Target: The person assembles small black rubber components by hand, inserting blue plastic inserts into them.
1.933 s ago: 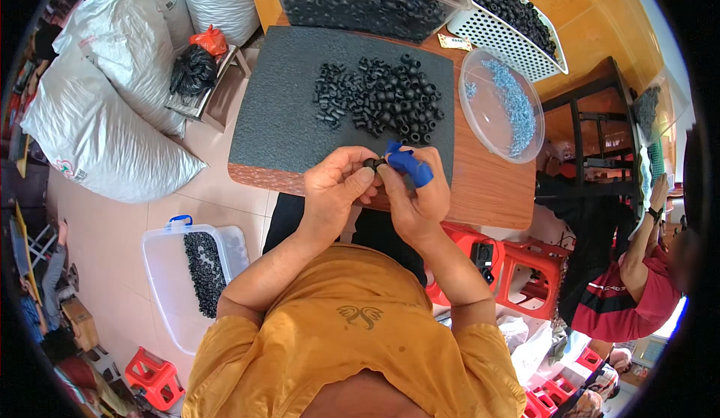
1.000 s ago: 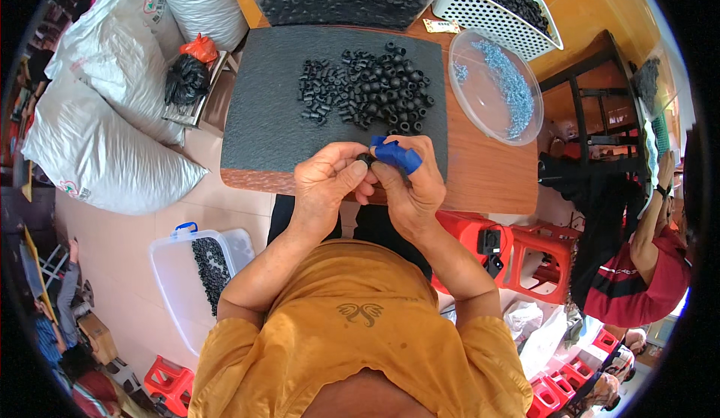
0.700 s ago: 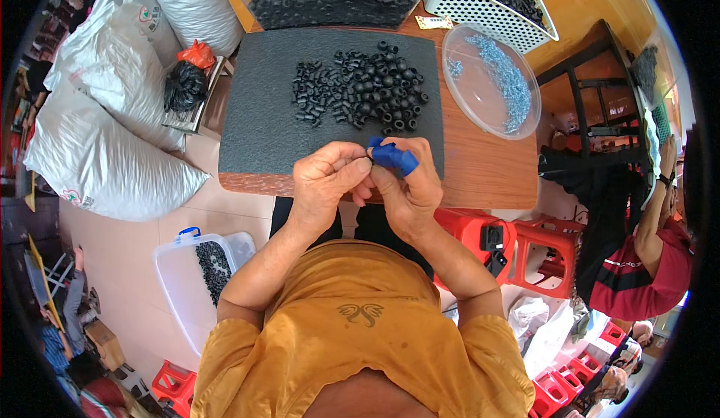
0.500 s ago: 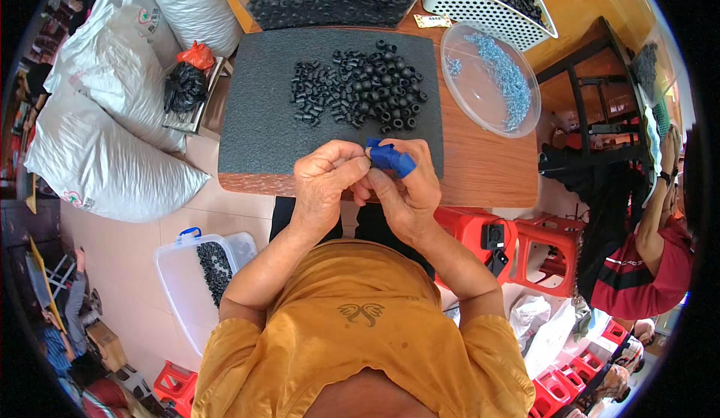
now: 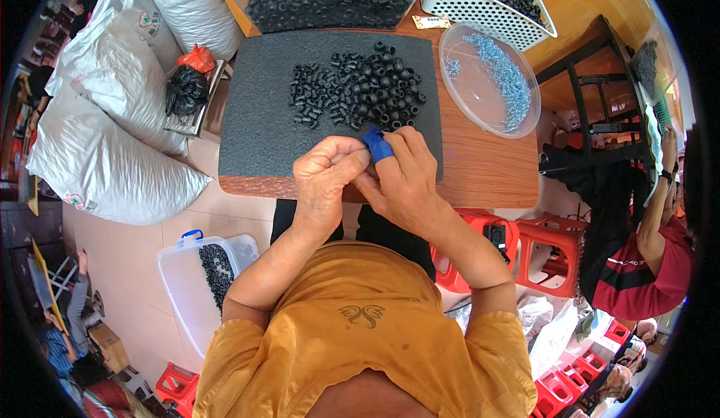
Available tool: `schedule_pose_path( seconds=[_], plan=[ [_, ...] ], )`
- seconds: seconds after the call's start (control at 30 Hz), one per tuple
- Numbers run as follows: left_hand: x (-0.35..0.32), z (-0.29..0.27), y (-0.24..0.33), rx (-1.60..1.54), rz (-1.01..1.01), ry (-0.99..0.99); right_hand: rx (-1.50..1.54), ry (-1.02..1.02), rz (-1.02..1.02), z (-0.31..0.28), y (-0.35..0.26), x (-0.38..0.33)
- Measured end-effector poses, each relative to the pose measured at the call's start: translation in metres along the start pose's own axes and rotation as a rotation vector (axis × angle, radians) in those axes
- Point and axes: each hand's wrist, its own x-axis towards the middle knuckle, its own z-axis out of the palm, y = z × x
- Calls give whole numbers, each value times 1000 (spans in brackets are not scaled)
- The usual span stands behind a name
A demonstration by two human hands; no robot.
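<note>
My left hand [image 5: 324,178] is closed in a pinch over the front edge of a dark foam mat [image 5: 259,103]. Against its fingertips my right hand [image 5: 409,178] is curled, back upward, and whatever lies between them is hidden. Blue tape [image 5: 378,146] wraps a finger of the right hand. Just beyond the hands, small black tube-shaped pieces [image 5: 309,91] lie on the mat's middle. To their right is a heap of rounder black caps with round openings [image 5: 386,84], its near edge close to the right fingers.
At the back stand a clear bin [image 5: 330,5] and a white perforated basket [image 5: 491,5], both holding black parts. A round clear lid [image 5: 469,99] with small bluish pieces lies right. White sacks [image 5: 112,148], a floor tub [image 5: 176,275] and red stools [image 5: 547,253] surround the table [image 5: 495,170].
My right hand has rolled over so its back faces up, and its taped finger has shifted left toward the left fingertips. The left hand has barely moved.
</note>
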Motion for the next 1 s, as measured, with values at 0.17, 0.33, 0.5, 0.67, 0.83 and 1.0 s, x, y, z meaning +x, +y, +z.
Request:
schedule_pose_path(
  seconds=[0.17,0.33,0.5,0.67,0.83,1.0],
  plan=[
    [0,0,-1,0,-22,26,-16,-69,-42,-2,4,0],
    [1,-3,-3,-16,-15,6,-11,-54,-82,-2,6,3],
    [1,-13,1,22,-133,-43,-16,-41,-51,1,11,-1],
    [0,-22,-4,118,-177,-130,18,-91,-62,2,12,-3],
    [-1,-22,-10,138,-128,-114,36,-91,-107,6,15,-3],
    [2,-28,-19,105,-154,-124,-7,-76,-274,16,23,-4]
  ],
)
